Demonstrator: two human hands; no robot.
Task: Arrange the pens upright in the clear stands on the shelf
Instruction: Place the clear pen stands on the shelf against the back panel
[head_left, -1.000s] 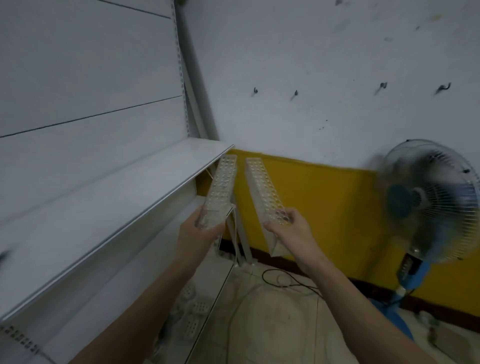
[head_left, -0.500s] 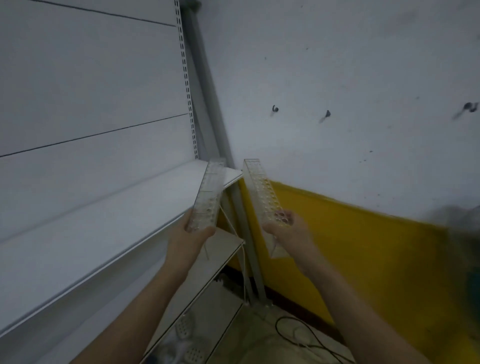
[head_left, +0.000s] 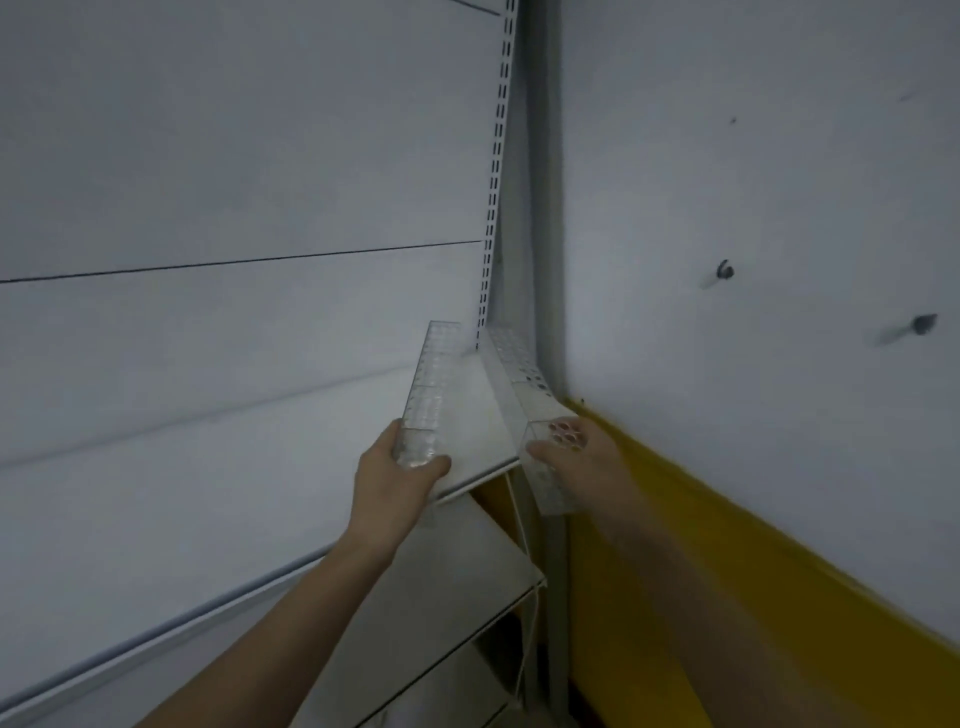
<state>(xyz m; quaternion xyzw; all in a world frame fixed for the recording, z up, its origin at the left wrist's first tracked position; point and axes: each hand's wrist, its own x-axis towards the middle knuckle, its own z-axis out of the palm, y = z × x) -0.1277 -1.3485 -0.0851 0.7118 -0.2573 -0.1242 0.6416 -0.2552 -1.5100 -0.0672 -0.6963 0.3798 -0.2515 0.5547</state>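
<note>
Left hand grips near end of one clear stand, fingers curled round its bottom edge; right hand grips near end of the other clear stand, thumb on the side facing us, fingers wrapped round the far side & showing pink thru the plastic holes. Both arms reach up from the bottom of the view toward the shelf corner. Biggest things: white back panel w/ a thin dark seam across it, & the pale wall on the right w/ a yellow band along its lower part. White shelf runs diagonally from lower left up to the corner, w/ a lower shelf under it. Slotted upright rail stands in the corner. Left stand is tilted, far end leaning up over the shelf top near the back panel; can't tell if it touches. Right stand angles out from the corner past the shelf's end edge, its near end hanging below shelf level. Stands are apart at the hands, closer at the far ends. Two small dark hooks stick out of the wall. Frame is blurry.
</note>
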